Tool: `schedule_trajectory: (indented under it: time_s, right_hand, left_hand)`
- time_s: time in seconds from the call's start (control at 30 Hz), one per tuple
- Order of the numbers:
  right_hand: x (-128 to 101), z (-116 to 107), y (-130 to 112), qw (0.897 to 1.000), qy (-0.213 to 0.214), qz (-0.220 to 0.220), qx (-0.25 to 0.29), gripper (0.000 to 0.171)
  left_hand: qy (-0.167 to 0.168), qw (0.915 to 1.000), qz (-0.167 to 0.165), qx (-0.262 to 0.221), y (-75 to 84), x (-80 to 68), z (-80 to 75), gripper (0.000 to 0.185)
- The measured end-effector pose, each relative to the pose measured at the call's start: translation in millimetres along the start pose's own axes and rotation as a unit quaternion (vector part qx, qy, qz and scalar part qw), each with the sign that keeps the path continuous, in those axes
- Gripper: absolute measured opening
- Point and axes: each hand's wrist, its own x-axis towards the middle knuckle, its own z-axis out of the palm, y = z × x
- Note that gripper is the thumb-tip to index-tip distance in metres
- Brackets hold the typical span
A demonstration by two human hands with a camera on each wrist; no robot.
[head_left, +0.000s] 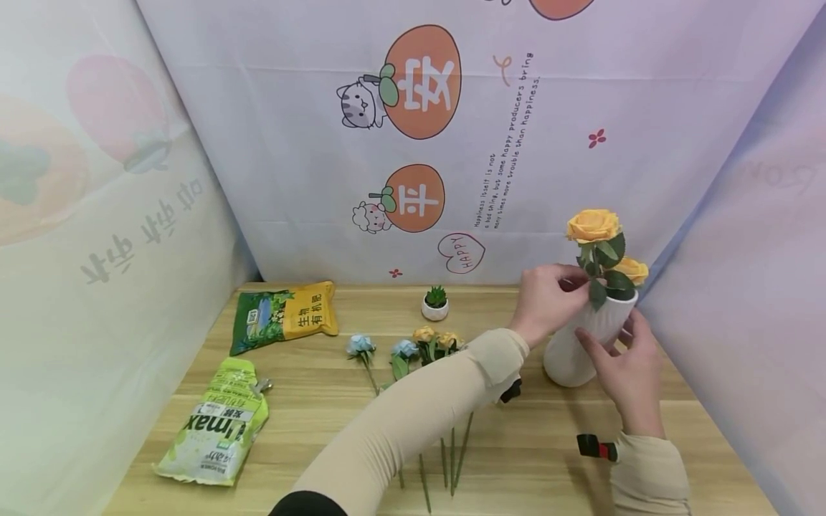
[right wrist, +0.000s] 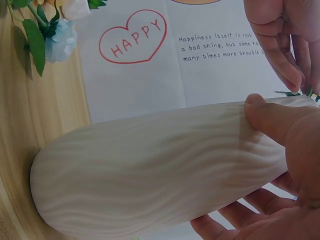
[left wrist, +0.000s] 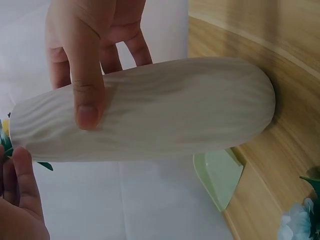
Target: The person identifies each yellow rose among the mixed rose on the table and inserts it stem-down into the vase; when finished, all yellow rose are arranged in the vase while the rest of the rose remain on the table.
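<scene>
A white rippled vase (head_left: 584, 344) leans with its base on the wooden table and its mouth toward the upper right. My right hand (head_left: 629, 369) holds it near the upper part, thumb on one side and fingers on the other, as the right wrist view shows as well. Two yellow artificial roses (head_left: 594, 226) with green leaves stand in the mouth. At the rim, my left hand (head_left: 551, 301) pinches a rose stem among the leaves; its fingertips are partly covered. The left wrist view has the vase (left wrist: 175, 110) lying across it.
Blue roses (head_left: 360, 345) and yellow roses (head_left: 424, 334) lie mid-table, partly under the left forearm. Behind them stands a potted succulent (head_left: 435, 307). To the left lie a yellow-green fertilizer bag (head_left: 284, 317) and a clipped green-white bag (head_left: 216, 430). A pale green object (left wrist: 217, 177) sits beyond the vase.
</scene>
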Motion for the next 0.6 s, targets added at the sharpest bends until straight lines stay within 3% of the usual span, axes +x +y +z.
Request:
schedule_trajectory:
  time_s: [0.6]
  right_hand:
    - [-1.2, 0.1, -1.4, 1.0, 0.006, -0.005, 0.0, 0.087]
  left_hand:
    - [0.004, 0.9998, -0.017, 0.012, -0.5, -2.3, 3.8, 0.013]
